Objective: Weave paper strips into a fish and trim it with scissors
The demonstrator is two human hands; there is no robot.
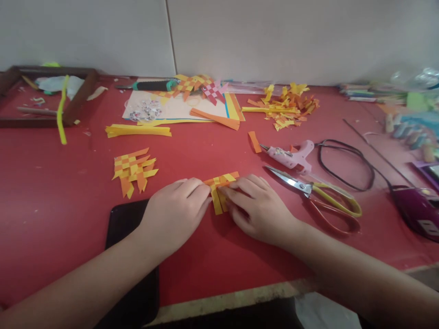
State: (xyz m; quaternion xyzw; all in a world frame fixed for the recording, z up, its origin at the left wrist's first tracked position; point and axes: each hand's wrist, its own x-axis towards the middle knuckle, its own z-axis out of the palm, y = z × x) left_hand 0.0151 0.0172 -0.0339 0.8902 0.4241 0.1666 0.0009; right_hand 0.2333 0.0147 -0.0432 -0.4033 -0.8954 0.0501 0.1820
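Weave (216,196) of orange and yellow strips sits on the red table (199,283), front centre, between the two hands, loose yellow ends pointing at the person. Left hand (180,205) curled, fingertips gripping the weave's left edge, thumb mostly hidden; right hand (259,205) pinches its right side, fingers bent over the strips. Black slab (142,292) lies under the left forearm, partly covered. Up-left of the left hand: finished-looking woven fish (130,169), orange/yellow check, flat. Right of the right hand: scissors (305,187), blades slightly apart, tips toward far left, one yellow and one red handle. Just beyond them, pink glue gun (291,155) on its side, black cord (320,160) looped to its right; orange scrap (254,142) near the nozzle. Farther back: yellow strips (139,130) bundled at left, orange strips (216,119) lying across paper sheets (174,109), clippings (288,107) heaped at right. On the sheets, clear bag (146,110) of small bits plus pink fish (213,91). Far left, brown tray (30,122), yellow strip (61,109) over its rim. Purple object (414,210), right edge, blurred.
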